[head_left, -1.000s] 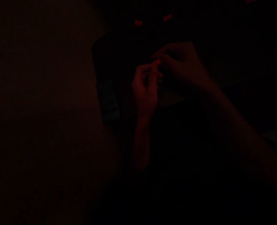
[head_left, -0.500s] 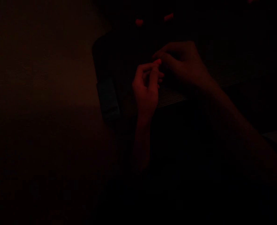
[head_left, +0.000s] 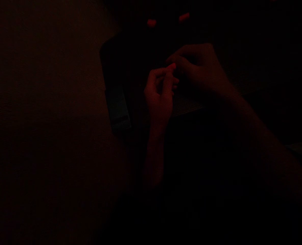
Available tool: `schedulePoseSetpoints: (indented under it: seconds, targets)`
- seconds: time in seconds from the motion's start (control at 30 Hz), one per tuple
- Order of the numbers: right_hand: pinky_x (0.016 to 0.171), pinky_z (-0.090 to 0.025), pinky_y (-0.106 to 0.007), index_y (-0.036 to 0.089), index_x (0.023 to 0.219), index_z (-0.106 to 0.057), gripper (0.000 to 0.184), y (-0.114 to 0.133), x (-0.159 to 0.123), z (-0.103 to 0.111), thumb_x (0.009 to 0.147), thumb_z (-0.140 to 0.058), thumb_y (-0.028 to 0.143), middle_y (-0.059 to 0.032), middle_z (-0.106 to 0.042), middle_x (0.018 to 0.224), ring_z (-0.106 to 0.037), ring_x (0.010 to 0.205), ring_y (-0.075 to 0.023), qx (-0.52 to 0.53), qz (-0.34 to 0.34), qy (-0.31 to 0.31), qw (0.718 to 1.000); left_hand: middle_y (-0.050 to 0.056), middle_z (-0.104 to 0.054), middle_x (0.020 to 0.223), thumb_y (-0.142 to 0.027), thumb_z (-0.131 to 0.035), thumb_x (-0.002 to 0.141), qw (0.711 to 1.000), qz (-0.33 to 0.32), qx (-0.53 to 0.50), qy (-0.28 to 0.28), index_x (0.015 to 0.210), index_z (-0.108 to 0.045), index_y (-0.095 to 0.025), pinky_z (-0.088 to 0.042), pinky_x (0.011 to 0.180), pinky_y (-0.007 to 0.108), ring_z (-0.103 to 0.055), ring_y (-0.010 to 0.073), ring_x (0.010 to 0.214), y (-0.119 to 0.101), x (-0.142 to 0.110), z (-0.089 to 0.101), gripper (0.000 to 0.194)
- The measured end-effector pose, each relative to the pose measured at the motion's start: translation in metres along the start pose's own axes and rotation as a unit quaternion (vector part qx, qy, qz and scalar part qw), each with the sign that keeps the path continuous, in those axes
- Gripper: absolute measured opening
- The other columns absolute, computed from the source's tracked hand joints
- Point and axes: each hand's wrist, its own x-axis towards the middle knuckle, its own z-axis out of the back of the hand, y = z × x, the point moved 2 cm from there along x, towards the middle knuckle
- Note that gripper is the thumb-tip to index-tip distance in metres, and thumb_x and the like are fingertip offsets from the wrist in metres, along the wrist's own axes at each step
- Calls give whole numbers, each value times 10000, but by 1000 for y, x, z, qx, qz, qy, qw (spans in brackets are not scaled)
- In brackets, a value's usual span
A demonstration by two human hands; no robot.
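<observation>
The scene is very dark with a dim red cast. My left hand pinches a small bright red piece between thumb and forefinger, its other fingers curled behind. Close beside it on the right is my right hand, thumb and forefinger brought together by the red piece. Whether those fingertips touch the piece or hold something of their own is too dark to tell. Both hands are above the near edge of a dark table.
Farther back lie two small red pieces, one short and blocky, the other longer and slanted. A dark greenish-grey box-like object sits at the table's left edge. Brownish floor spreads along the left.
The picture has grown slightly darker. Both hands keep nearly the same pose, with the red piece still in my left fingertips.
</observation>
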Motion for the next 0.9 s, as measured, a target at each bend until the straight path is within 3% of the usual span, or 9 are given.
schedulePoseSetpoints:
  seconds: [0.23, 0.4, 0.57, 0.9]
  targets:
    - [716, -436, -357, 282, 774, -730, 184, 1, 0, 0, 918, -625, 237, -14, -721, 802, -639, 766, -211, 9, -7, -1, 1000, 25, -728, 880, -778, -648, 799, 1000, -3, 9, 5, 912, -628, -330, -466, 711, 427, -612, 314, 1025, 1, 1, 2, 462]
    - [801, -465, -410, 329, 802, -720, 154, 2, -2, 1, 919, -624, 358, 2, -749, 883, -637, 877, -261, -1, -34, 11, 999, 18, -740, 925, -757, -621, 836, 1000, -17, 8, 9, 921, -621, -338, -462, 646, 415, -624, 276, 869, -1, 0, 1, 427]
    - [848, -479, -405, 311, 856, -716, 170, -1, -2, 1, 903, -652, 461, -8, -752, 826, -622, 1004, -284, 13, -72, 19, 997, 10, -737, 1012, -703, -616, 882, 1000, -29, -2, 11, 900, -610, -335, -504, 618, 411, -612, 221, 746, -10, -3, -1, 368]
    - [751, -509, -358, 276, 812, -724, 194, 3, -3, 1, 959, -603, 238, 1, -722, 841, -668, 839, -233, -12, -1, 11, 1000, 10, -706, 856, -696, -628, 883, 1000, -19, 7, 11, 912, -619, -314, -472, 611, 371, -618, 213, 751, -7, -2, 0, 383]
